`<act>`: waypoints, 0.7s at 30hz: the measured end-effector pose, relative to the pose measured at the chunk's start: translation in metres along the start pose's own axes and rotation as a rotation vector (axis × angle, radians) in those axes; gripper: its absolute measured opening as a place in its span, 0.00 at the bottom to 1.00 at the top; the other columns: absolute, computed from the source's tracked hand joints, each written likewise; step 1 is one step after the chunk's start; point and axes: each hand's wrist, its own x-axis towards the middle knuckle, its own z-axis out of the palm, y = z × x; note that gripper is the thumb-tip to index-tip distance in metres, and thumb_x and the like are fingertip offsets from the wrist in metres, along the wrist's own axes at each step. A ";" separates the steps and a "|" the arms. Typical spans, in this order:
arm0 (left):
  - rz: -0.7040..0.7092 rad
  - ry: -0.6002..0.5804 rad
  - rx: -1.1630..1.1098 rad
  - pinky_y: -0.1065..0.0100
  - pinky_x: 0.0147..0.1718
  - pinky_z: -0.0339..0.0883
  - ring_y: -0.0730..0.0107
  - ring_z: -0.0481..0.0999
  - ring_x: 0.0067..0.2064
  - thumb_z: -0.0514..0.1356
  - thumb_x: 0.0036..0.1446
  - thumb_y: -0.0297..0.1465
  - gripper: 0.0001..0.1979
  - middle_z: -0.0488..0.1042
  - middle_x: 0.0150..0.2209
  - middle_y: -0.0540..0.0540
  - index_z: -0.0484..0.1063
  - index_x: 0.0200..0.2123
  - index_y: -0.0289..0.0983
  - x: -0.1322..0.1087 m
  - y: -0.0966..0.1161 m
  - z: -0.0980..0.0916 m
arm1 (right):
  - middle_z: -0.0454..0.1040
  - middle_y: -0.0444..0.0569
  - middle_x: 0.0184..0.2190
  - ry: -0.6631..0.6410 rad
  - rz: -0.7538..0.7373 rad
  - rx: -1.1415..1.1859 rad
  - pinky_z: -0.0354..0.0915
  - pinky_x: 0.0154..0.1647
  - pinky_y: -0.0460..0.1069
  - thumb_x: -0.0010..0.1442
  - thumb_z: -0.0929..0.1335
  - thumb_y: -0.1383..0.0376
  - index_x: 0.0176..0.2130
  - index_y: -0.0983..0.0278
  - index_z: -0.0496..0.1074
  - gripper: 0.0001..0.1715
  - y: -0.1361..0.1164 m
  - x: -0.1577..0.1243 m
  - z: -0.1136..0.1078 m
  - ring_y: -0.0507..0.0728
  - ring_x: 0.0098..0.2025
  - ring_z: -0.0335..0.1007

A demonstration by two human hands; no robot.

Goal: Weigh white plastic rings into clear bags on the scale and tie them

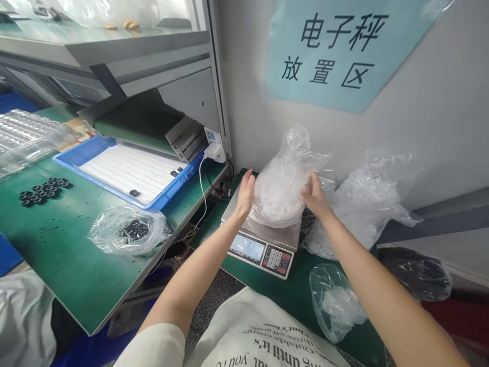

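A white printed sack (260, 331) lay nearest, at the bottom of the view, beside a pale sleeve (155, 346). Both bare forearms reached forward above it. The left hand (244, 193) stood nearly upright, open with its fingers spread, against the left side of a clear plastic bag (280, 178) of pale, translucent pieces. The right hand (315, 196), bent at the wrist and also spread, lay on the bag's right side. Neither hand pinched; they pressed the bag between them. The bag sat over the steel platform of a digital scale (260, 239), though its contact with the platform could not be made out. The scale's display and keypad faced the person.

The scale stood on a green counter (275, 300), with a small clear bag (334, 303) near its front right corner. On a second green counter (72, 255) to the left lay a bag of black rings (128, 230), loose black rings (44, 191), and a blue tray (130, 173). A larger clear bag (362, 204) slumped just right of the hands, below a blue wall sign (344, 48) marking the electronic scale area.
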 end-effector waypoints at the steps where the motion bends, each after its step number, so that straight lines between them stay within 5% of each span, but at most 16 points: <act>1: 0.017 -0.007 0.003 0.61 0.60 0.46 0.65 0.50 0.62 0.38 0.60 0.44 0.27 0.52 0.61 0.43 0.50 0.58 0.37 -0.002 0.001 -0.002 | 0.49 0.62 0.60 0.012 -0.006 0.012 0.55 0.56 0.61 0.38 0.61 0.30 0.58 0.63 0.48 0.60 -0.003 -0.004 0.000 0.67 0.60 0.50; 9: 0.057 -0.013 -0.012 0.61 0.61 0.43 0.67 0.48 0.63 0.37 0.60 0.46 0.28 0.50 0.62 0.44 0.48 0.59 0.37 -0.006 0.001 0.002 | 0.49 0.59 0.61 0.028 -0.028 0.022 0.52 0.59 0.59 0.42 0.57 0.30 0.59 0.62 0.49 0.57 -0.025 -0.022 0.005 0.64 0.61 0.47; 21: 0.027 0.018 -0.103 0.60 0.60 0.44 0.62 0.52 0.61 0.40 0.59 0.48 0.28 0.54 0.60 0.42 0.53 0.56 0.38 -0.006 0.001 -0.005 | 0.47 0.56 0.62 0.051 0.192 -0.005 0.51 0.59 0.59 0.42 0.56 0.29 0.57 0.60 0.52 0.55 -0.019 -0.033 -0.012 0.65 0.63 0.42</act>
